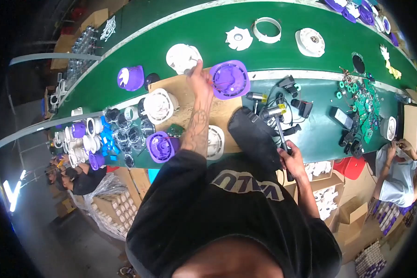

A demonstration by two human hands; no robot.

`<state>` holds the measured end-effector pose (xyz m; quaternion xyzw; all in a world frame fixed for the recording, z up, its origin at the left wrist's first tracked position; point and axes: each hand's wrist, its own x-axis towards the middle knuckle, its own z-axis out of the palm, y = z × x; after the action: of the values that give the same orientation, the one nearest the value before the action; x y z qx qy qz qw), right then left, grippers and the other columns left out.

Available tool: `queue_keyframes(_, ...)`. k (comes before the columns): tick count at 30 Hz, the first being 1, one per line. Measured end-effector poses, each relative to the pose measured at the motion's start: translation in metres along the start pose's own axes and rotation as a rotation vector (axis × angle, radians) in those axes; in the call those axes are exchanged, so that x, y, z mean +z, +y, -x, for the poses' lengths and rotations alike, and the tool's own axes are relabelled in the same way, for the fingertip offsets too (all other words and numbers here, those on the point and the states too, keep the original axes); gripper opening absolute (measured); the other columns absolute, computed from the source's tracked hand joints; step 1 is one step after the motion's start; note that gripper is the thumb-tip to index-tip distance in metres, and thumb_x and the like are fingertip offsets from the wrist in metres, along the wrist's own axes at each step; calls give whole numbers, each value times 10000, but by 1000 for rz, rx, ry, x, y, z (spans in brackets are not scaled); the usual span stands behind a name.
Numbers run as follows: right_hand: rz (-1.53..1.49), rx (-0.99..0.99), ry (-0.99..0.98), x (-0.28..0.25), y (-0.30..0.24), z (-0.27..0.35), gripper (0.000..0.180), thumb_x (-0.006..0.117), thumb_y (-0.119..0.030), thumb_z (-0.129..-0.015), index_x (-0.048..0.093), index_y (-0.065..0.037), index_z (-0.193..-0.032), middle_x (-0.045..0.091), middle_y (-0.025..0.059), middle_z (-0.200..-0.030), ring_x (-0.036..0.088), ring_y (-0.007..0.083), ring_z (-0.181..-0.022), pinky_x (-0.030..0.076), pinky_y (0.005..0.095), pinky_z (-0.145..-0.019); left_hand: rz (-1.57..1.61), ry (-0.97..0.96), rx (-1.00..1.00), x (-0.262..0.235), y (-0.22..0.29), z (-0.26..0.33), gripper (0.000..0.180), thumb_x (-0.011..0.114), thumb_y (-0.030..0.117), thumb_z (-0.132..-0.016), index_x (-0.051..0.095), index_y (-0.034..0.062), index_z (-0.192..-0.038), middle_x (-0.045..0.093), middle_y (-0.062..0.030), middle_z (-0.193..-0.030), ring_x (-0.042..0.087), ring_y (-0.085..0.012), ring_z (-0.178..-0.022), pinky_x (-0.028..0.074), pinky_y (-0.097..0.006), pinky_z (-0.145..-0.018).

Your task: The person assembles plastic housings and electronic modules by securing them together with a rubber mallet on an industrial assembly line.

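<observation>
My left hand reaches across the bench to a white round housing on the green belt. Its fingers are bent at the housing's near right edge and appear to hold it. A purple housing, hollow side up, lies just right of that hand. Lower right, my right hand is closed around the black handle of a hammer, whose metal head has a yellow face. A second yellow-faced hammer lies beyond it. Near my left forearm are another white housing and a purple housing.
A cardboard sheet lies beneath my left arm. Beside my right hand is a black bag. Green circuit boards are heaped at right; clear and blue parts crowd the left. A co-worker sits at right.
</observation>
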<state>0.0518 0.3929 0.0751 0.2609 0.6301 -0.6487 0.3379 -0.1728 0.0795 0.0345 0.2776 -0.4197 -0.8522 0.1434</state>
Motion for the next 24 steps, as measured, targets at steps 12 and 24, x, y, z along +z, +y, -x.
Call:
queue_keyframes(12,11,-80,64,-7,-17,2,90,546,-49,-915,468,-89,-896,453,-19,-579,411,70,-429,328,233,-386,-345,-289,81,16,-76,-15,388,659,89,-846,406,104,-552,405,55,-513,333,-44,-442,251,-256,-427)
queue_keyframes(24,841,-724,250,92,-165,35,217,608,-62,-882,474,-39,-1051,573,185,-603,625,373,-548,469,399,-481,-559,-492,512,0,-87,-4,411,620,89,-836,342,30,-539,267,16,-506,266,-66,-478,200,-322,-449)
